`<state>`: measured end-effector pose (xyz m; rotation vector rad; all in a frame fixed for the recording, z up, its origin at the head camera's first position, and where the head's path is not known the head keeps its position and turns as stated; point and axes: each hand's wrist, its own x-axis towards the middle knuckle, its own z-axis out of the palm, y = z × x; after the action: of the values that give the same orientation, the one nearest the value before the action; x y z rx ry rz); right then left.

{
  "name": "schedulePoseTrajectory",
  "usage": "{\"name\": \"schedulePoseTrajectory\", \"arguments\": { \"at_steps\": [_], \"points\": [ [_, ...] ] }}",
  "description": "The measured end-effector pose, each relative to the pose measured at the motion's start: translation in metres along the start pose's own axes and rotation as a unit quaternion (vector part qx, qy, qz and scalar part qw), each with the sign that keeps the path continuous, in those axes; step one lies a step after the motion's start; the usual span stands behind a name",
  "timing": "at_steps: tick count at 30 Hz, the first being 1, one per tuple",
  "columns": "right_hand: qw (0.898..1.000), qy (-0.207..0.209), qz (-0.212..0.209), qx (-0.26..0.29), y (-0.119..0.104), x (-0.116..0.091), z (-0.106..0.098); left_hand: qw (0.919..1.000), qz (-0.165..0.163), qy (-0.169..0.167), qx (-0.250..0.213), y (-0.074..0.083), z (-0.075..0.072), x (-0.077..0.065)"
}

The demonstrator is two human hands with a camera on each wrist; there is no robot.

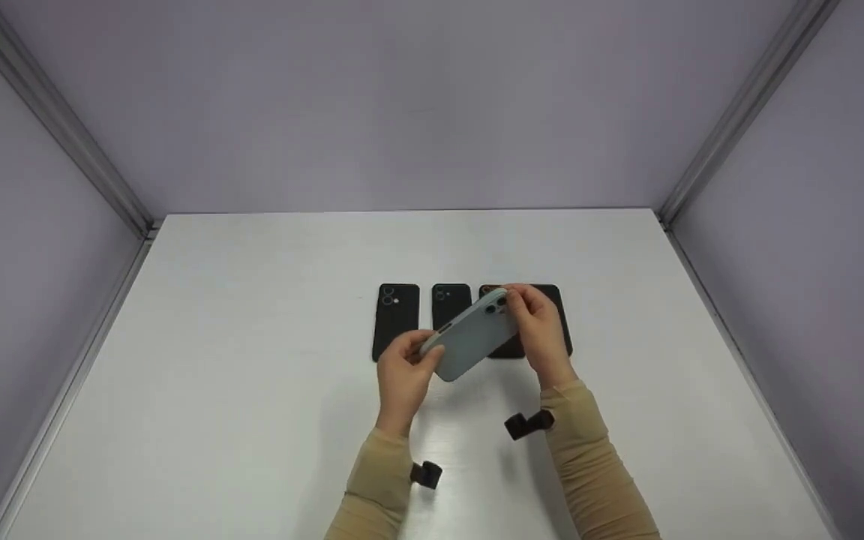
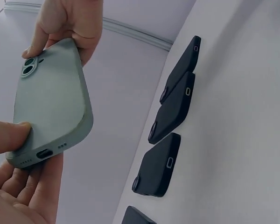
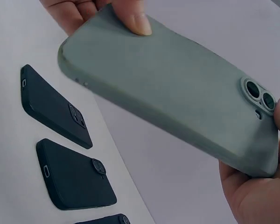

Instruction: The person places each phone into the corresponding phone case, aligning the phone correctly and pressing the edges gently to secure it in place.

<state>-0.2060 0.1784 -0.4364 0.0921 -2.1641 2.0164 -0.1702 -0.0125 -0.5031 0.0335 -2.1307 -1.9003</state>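
A pale green phone case is held tilted above the white table between both hands. My left hand pinches its lower end, thumb on the back and fingers underneath, beside the port opening, as the left wrist view shows. At the camera end, my right hand grips the corner by the two round camera rings. The case's inner side faces away from every view. Behind it lies a row of several black phone cases, among them a left one and a smaller one, backs up; the held case partly covers some.
The white table is bounded by pale panels at the back and sides, with metal rails in the corners. A small black camera mount sticks out from each sleeved wrist.
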Motion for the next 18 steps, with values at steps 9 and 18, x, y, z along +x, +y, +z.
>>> {"name": "schedulePoseTrajectory", "arguments": {
  "at_steps": [9,18],
  "points": [
    [0.999,0.031,0.011,0.021,0.024,-0.008,0.002,0.9966,0.002,0.058,-0.057,0.008,-0.006,0.006],
    [0.998,0.049,0.001,0.034,0.052,-0.006,0.004,0.9976,-0.003,0.041,-0.056,0.034,-0.013,0.001]
  ]
}}
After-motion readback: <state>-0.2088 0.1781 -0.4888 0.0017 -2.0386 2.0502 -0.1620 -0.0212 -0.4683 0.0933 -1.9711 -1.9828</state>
